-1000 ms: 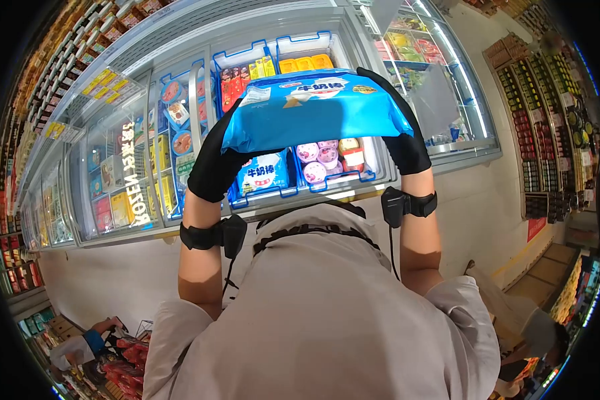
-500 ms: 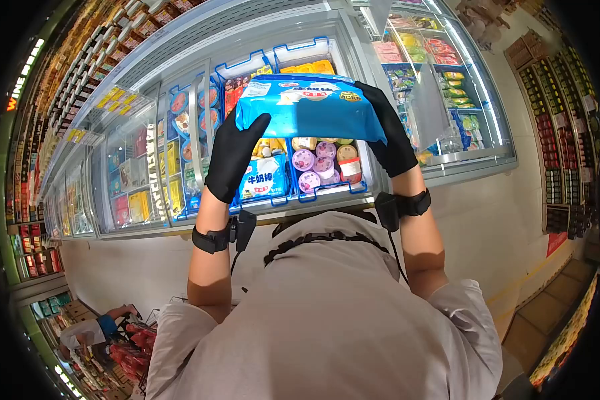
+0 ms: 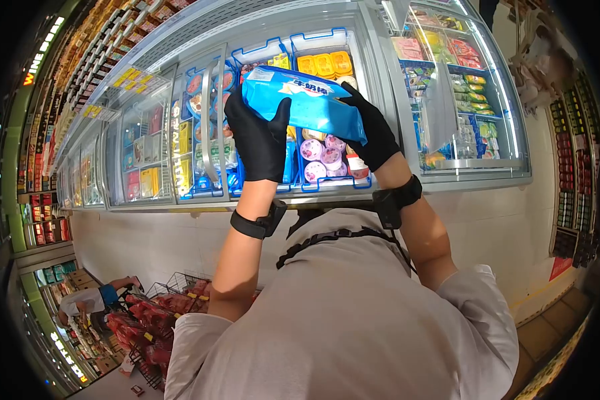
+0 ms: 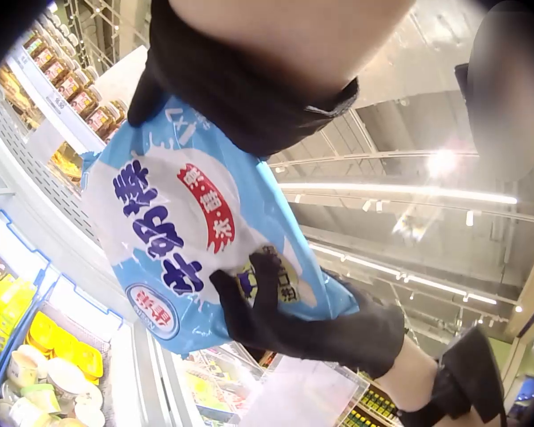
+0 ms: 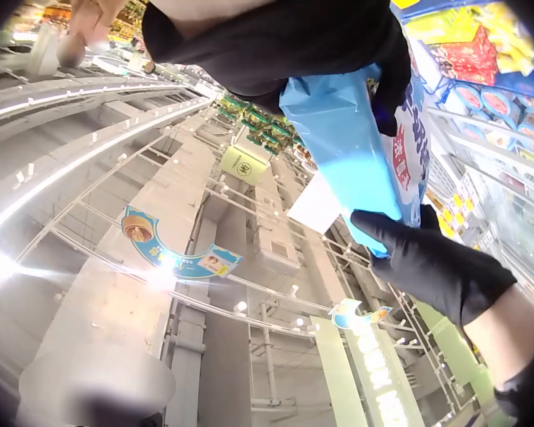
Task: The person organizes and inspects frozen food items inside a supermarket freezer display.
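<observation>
A blue plastic bag of milk ice-cream bars (image 3: 307, 107) is held between both black-gloved hands above the open chest freezer. Its right end sits lower than its left in the head view. My left hand (image 3: 259, 143) grips the left end, with the thumb raised along the near side. Around the right end curls my right hand (image 3: 375, 130). The left wrist view shows the printed front (image 4: 173, 222) with right-hand fingers (image 4: 258, 302) spread over one end. In the right wrist view the left thumb (image 5: 378, 227) presses the bag's plain blue side.
Below the bag, blue wire baskets hold ice-cream cups (image 3: 323, 157) and yellow tubs (image 3: 323, 65). A glass-lidded freezer section (image 3: 140, 150) extends left; another (image 3: 460, 100) stands right. Jars (image 3: 130, 40) line a shelf above. Behind at left are red goods (image 3: 143, 320) in wire racks and another person (image 3: 90, 300).
The bag has tilted, its right end dropping, and both hands have turned with it. My left thumb has come round onto the near side. The head view has shifted.
</observation>
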Demonstrator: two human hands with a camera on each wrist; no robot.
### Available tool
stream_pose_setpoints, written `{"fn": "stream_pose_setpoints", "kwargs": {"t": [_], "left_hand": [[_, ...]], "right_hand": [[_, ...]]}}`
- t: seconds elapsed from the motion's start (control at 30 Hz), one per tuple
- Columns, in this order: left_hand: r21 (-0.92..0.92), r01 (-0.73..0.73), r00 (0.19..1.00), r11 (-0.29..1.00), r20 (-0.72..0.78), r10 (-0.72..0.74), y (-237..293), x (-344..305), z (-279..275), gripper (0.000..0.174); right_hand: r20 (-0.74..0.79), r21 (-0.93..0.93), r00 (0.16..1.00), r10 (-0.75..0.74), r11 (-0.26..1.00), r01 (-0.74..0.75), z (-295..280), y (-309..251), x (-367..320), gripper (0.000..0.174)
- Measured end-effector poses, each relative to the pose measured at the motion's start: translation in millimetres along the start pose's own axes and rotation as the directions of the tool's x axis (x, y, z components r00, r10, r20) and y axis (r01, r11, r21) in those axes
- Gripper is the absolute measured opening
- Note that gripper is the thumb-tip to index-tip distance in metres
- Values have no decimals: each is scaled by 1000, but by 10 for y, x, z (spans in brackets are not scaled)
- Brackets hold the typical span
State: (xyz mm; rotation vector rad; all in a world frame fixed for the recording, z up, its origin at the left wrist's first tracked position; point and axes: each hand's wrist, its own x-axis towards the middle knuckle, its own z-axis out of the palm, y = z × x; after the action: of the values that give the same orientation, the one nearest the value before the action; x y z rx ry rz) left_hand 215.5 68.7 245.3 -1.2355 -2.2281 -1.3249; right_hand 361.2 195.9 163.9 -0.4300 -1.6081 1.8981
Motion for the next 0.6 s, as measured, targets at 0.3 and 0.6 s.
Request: {"fn": "stream_pose_setpoints", "kwargs": {"t": [0.3, 0.6], "left_hand": [[354, -379, 886, 855, 406, 225, 562, -174, 174, 61], [216, -434, 841, 875, 445, 307, 445, -191, 64, 64]], "right_hand": [[-26, -450, 930, -366, 835, 316, 342, -318, 11, 36], [-33, -642, 879, -476, 683, 347, 205, -298, -149, 47]]}}
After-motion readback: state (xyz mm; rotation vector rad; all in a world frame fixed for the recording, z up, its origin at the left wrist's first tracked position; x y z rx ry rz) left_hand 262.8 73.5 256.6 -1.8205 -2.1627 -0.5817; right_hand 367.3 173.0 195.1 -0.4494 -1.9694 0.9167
